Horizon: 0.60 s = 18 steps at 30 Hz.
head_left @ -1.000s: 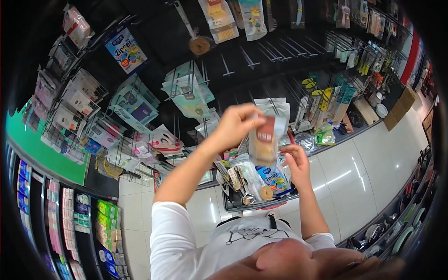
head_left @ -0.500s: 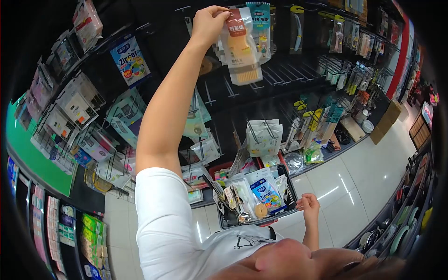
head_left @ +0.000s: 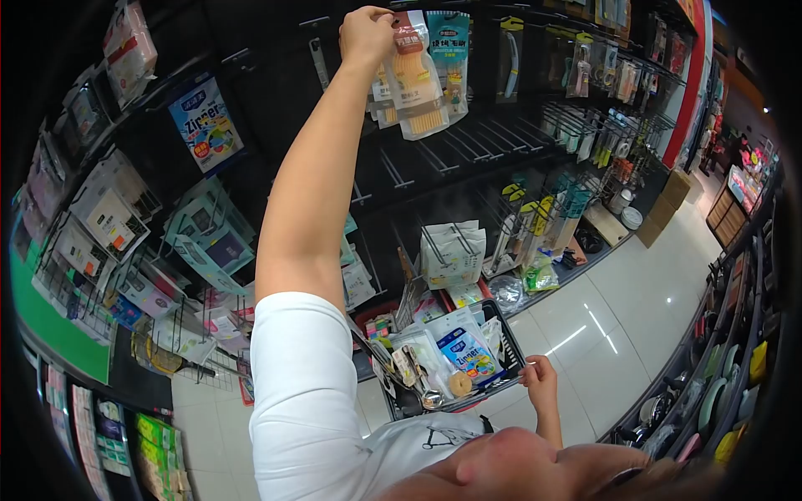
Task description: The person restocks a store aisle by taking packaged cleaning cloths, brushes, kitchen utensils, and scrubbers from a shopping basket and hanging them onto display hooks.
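My left hand is raised high at the wall display, its fingers pinched on the top edge of a clear packet of wooden sticks with a red-brown label. Similar packets hang partly hidden behind it. Just right of it hangs a blue-headed brush packet. Low down, my right hand is beside the right rim of a dark shopping basket. Its fingers are loosely bent and apart, with nothing visible in them. Inside the basket lie a blue zipper-bag pack, a metal ladle and a round wooden-looking item.
Metal hooks stick out below the packets. Another zipper-bag pack hangs to the left, near several wire racks of goods. White bags hang above the basket. Pans line a shelf at right, across the tiled floor.
The stick packet has moved in against similar packets beside the brush packet, still in my left hand. My view has shifted slightly right. My right hand stays by the basket.
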{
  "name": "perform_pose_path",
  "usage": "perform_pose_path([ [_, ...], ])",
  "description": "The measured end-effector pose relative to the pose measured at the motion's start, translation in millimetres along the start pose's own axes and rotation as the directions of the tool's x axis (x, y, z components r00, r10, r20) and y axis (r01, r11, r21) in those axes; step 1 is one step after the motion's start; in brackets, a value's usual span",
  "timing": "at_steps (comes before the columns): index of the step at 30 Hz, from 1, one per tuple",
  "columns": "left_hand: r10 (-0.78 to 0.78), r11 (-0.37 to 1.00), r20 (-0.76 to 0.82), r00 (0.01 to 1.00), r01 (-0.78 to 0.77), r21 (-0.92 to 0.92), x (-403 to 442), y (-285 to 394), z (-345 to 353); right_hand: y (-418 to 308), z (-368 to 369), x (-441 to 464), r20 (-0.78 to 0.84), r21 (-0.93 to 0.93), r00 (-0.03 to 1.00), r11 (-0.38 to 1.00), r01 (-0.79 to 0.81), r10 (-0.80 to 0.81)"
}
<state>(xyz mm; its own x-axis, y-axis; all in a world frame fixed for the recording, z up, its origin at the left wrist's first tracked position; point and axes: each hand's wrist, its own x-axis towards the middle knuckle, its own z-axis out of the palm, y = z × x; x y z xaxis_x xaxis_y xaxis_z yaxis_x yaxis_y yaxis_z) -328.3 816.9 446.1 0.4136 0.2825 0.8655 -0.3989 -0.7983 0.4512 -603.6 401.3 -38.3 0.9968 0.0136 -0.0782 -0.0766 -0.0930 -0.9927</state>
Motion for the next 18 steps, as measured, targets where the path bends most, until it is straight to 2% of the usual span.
perform_pose_path([
  [3,-0.042,0.999,0.043,0.998,0.042,-0.014,4.3,-4.2,1.1,-0.4,2.0,-2.0,-0.020,-0.024,1.000,1.000,-0.006,0.006],
  [5,-0.007,0.993,0.014,1.000,0.006,0.118,5.2,-9.8,4.4,-0.5,3.3,-2.2,-0.028,-0.019,1.000,1.000,0.007,-0.008],
  [9,-0.014,0.986,0.012,1.000,0.012,0.167,7.7,-20.9,4.7,15.3,4.0,-0.2,-0.023,-0.031,0.999,0.999,0.035,-0.036],
  [10,-0.034,0.988,0.076,0.997,0.023,0.151,2.8,-11.5,-2.0,20.5,3.6,-0.1,-0.027,-0.014,1.000,1.000,0.010,-0.011],
  [11,-0.111,0.993,0.123,0.986,0.106,0.044,-1.7,-3.7,-3.5,20.6,4.6,-1.4,-0.045,-0.068,0.999,0.998,0.008,-0.011],
  [12,-0.018,0.990,0.080,0.997,0.006,0.144,6.8,-18.9,3.0,21.1,2.8,-2.5,-0.044,-0.204,0.998,0.979,0.027,-0.036],
  [13,-0.012,0.980,0.104,0.995,-0.009,0.197,5.0,-12.4,0.8,28.4,5.0,-2.8,-0.087,-0.225,0.992,0.972,0.067,-0.088],
  [14,-0.013,0.969,0.082,0.997,-0.008,0.248,12.1,-23.5,6.8,21.1,3.5,-4.0,-0.058,-0.300,0.993,0.951,0.078,-0.100],
  [15,0.030,0.955,0.098,0.995,-0.057,0.290,19.1,-37.5,8.8,15.8,2.9,-6.0,-0.052,-0.291,0.998,0.956,0.027,-0.044],
  [16,0.088,0.927,0.103,0.991,-0.119,0.355,35.3,-67.8,15.4,15.4,3.1,-7.3,-0.053,-0.300,0.996,0.952,0.054,-0.073],
  [18,0.219,0.917,0.103,0.970,-0.241,0.317,33.8,-87.4,18.0,-1.4,0.2,-13.8,-0.089,-0.314,0.996,0.949,-0.016,-0.013],
])
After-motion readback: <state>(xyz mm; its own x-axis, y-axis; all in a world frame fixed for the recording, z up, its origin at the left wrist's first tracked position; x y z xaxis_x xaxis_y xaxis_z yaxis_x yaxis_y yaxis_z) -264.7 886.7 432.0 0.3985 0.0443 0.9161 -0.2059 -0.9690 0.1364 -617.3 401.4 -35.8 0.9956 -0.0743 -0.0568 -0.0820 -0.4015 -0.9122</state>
